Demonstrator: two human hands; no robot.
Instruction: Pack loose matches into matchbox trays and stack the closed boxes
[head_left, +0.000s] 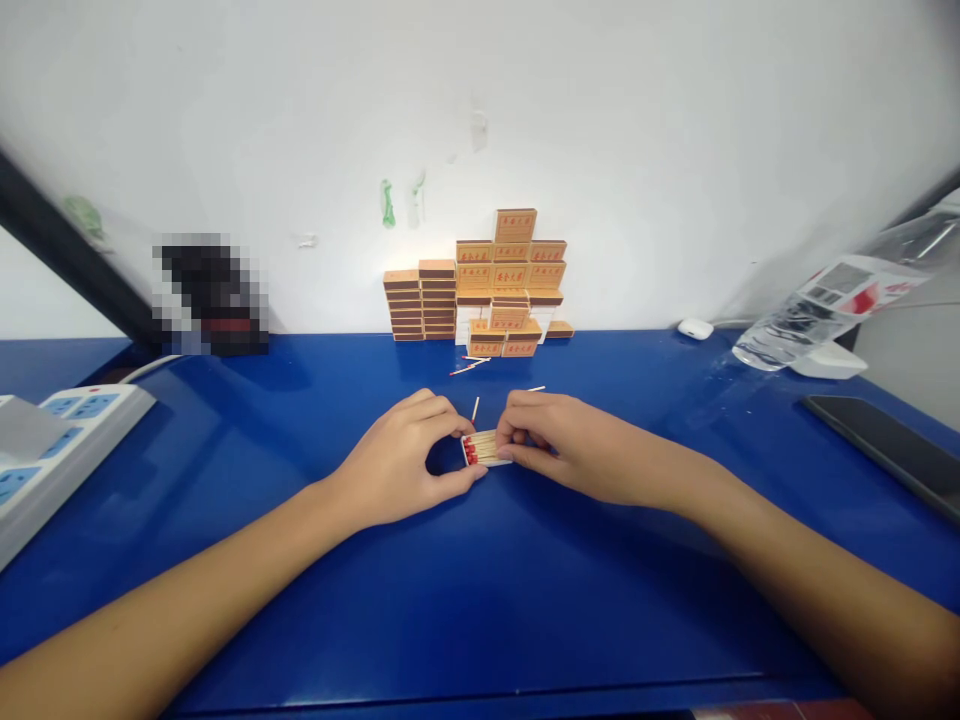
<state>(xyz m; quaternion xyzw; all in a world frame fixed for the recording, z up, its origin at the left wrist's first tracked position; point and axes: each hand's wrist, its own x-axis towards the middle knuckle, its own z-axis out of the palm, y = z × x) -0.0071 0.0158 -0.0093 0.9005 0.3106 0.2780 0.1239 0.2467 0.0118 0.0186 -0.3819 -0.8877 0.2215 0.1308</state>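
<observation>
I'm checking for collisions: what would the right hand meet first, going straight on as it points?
The right hand is at the small tray, so probably the matches in it first; the left hand lies beyond, though depth is unclear.

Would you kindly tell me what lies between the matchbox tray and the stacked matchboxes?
The head view shows a few loose matches on the blue tabletop between the tray and the stacked matchboxes.

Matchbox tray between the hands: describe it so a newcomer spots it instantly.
On the blue table, look nearer than the stacked matchboxes. Between left hand and right hand is a small white tray; unlike those boxes, it shows its matches, red heads pointing left.
</observation>
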